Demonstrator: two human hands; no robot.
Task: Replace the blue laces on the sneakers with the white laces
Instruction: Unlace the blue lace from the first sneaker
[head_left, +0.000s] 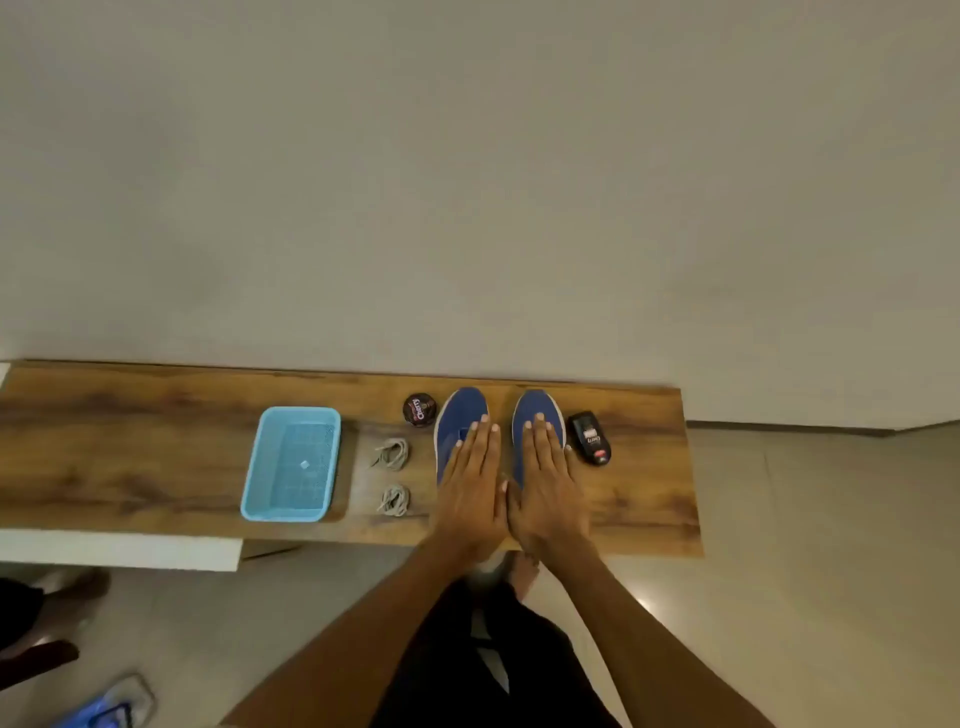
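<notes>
Hands lie flat, fingers straight, holding nothing: left hand (470, 483) on the left sneaker (460, 415), right hand (548, 483) on the right sneaker (537, 410), mid-tabletop (156, 447). White laces (390, 453) wait just left. Unlacing seems not yet begun; next, I judge, pinch a blue lace.

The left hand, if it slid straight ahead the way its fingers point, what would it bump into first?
The left hand lies flat over the left sneaker, fingers pointing toward its toe. Straight on, it would probably cross the toe, then meet the wall behind the shelf. Depth is hard to judge.
</notes>
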